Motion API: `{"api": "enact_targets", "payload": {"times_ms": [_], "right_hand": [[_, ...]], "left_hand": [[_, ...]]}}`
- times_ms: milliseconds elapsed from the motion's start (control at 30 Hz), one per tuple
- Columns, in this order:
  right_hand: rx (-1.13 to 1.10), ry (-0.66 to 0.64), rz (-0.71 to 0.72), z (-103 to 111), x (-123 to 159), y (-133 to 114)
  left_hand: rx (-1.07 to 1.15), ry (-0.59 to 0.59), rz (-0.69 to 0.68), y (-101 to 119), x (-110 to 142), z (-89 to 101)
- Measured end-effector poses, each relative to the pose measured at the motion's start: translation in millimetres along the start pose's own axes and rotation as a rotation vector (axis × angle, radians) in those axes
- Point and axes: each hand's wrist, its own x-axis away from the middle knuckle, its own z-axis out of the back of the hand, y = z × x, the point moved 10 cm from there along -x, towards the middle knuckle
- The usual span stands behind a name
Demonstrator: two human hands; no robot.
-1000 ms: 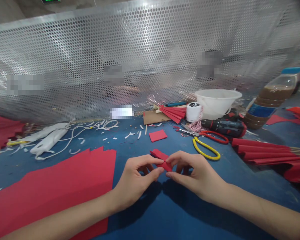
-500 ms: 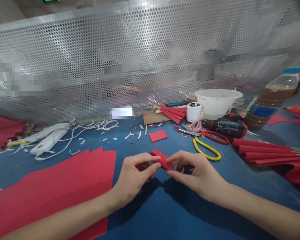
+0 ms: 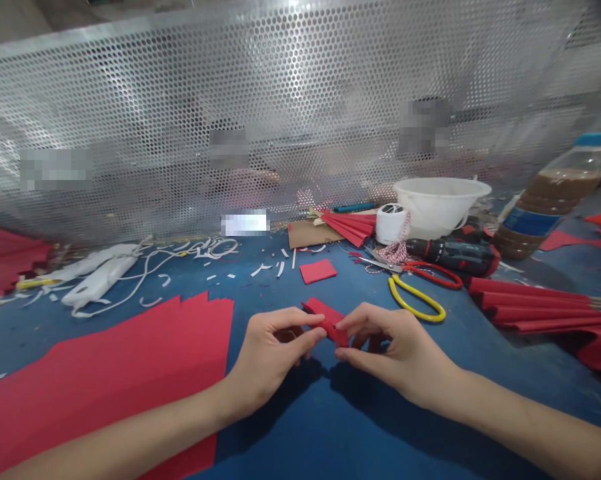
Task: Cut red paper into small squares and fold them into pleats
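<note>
A small folded piece of red paper is held between both hands, a little above the blue table. My left hand pinches its left side between thumb and fingers. At its right end my right hand grips it in the same way, with some fingers curled out of sight. Just beyond lies a flat red paper rectangle. Scissors with red and yellow handles rest open to the right. Left of my left hand, large red sheets overlap in a fanned stack.
Behind stands a perforated metal screen. Near it are a white bowl, a thread spool, a dark drill and a bottle of brown liquid. Pleated red paper lies right; a white power strip and paper scraps lie left.
Both hands stay pinched on the small red paper, which has shifted and bent slightly at its right end. The whole view has moved a little.
</note>
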Motion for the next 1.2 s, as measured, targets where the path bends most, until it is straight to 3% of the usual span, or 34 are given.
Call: {"api": "enact_targets", "payload": {"times_ms": [300, 633, 767, 1200], "right_hand": [[-0.008, 0.002, -0.049, 0, -1, 3], [-0.003, -0.047, -0.032, -6, -1, -1], [-0.016, -0.031, -0.061, -5, -1, 2], [-0.225, -0.179, -0.120, -21, -1, 10]], "left_hand": [[0.000, -0.039, -0.005, 3, 1, -5.0], [0.001, -0.090, 0.102, -9, 1, -9.4], [0.003, -0.118, 0.064, -4, 1, -11.7], [-0.057, -0.129, -0.142, 24, 3, -13.8]]}}
